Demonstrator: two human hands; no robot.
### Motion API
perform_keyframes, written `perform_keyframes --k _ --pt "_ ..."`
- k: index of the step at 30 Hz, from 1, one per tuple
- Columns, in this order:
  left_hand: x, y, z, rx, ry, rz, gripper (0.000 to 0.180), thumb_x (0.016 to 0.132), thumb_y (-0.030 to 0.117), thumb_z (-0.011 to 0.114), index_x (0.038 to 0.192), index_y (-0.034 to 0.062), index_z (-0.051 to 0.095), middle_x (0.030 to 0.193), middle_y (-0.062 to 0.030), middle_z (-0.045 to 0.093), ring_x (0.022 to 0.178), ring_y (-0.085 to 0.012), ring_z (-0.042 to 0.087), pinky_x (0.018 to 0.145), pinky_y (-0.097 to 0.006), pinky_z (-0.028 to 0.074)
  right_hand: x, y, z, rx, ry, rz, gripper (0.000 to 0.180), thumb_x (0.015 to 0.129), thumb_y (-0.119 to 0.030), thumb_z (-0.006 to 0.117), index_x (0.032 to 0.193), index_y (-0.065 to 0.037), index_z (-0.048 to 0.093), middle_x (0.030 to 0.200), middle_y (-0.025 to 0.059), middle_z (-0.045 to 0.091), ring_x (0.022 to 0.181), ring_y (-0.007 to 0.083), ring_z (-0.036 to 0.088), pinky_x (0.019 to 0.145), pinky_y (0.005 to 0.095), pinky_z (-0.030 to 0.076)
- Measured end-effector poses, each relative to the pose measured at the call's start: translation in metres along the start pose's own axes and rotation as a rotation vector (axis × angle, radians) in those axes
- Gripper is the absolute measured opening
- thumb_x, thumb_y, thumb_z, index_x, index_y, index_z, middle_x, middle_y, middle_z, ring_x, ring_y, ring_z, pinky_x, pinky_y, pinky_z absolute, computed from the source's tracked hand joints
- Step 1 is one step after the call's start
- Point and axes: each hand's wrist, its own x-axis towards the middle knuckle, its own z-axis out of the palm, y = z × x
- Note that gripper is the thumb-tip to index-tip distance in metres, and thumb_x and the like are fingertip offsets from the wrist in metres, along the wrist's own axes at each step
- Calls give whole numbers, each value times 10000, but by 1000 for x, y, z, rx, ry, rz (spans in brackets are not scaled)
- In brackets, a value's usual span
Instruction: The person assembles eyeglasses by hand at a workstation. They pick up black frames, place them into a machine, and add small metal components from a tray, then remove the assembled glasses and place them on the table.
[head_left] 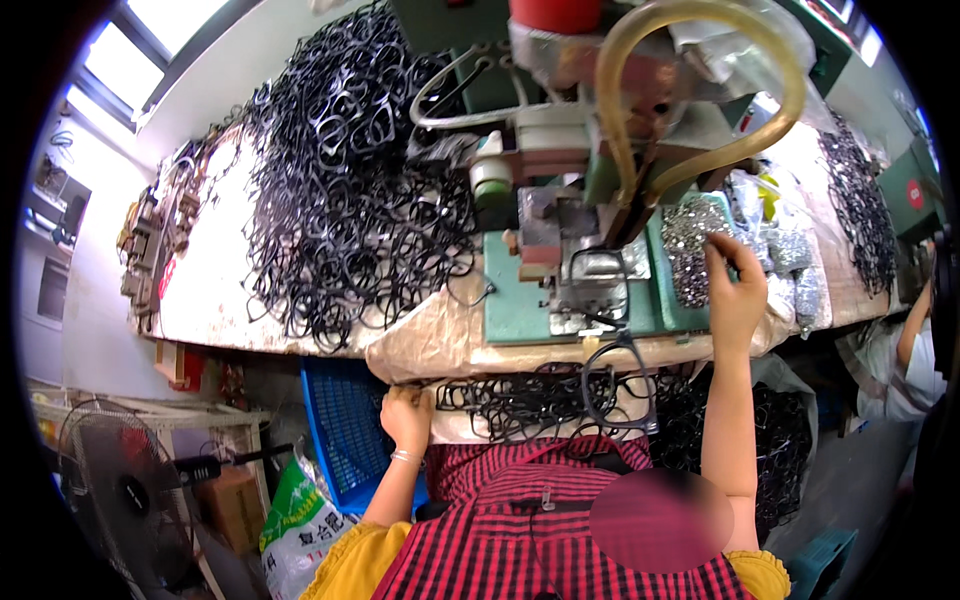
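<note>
My left hand (407,415) is closed at the left end of a row of black eyeglass frames (520,402), which lie on a pale cloth over my lap. Whatever its fingers hold is hidden. My right hand (738,285) reaches over the right edge of a green tray (655,270) of small shiny metal parts (692,225). Its thumb and fingers are drawn together above the parts, and anything pinched there is too small to make out. Between my hands stands a green-based bench machine (515,315) with a metal fixture (590,300). One eyeglass frame (618,385) hangs at its front edge.
A large heap of black frames (350,180) covers the bench left of the machine. A thick yellowish hose (785,90) loops above it. Bags of small parts (790,250) lie right of the tray. Below are a blue crate (340,430) and a fan (130,490).
</note>
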Motion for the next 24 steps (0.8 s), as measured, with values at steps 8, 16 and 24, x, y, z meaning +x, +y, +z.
perform_keyframes --k 8,16,24 --pt "8 -6 60 -210 -154 -566 301 773 293 801 781 -1 737 808 -211 707 758 -402 689 672 -474 529 -33 3 -32 -43 114 52 120 833 9 716 950 0 736 910 94 711 890 216 668 827 325 503" --pt "13 -43 59 -32 -566 -160 330 773 330 750 810 2 746 853 -273 689 851 -434 688 737 -493 548 6 -103 7 381 -155 -248 139 766 21 702 900 -13 706 904 122 698 886 272 672 806 351 511" --pt "23 22 -34 589 -835 417 259 824 272 605 903 112 793 957 -148 754 894 -327 729 747 -435 578 -11 -103 32 774 -235 86 366 858 6 698 1198 28 564 1009 87 684 965 136 655 880 264 493"
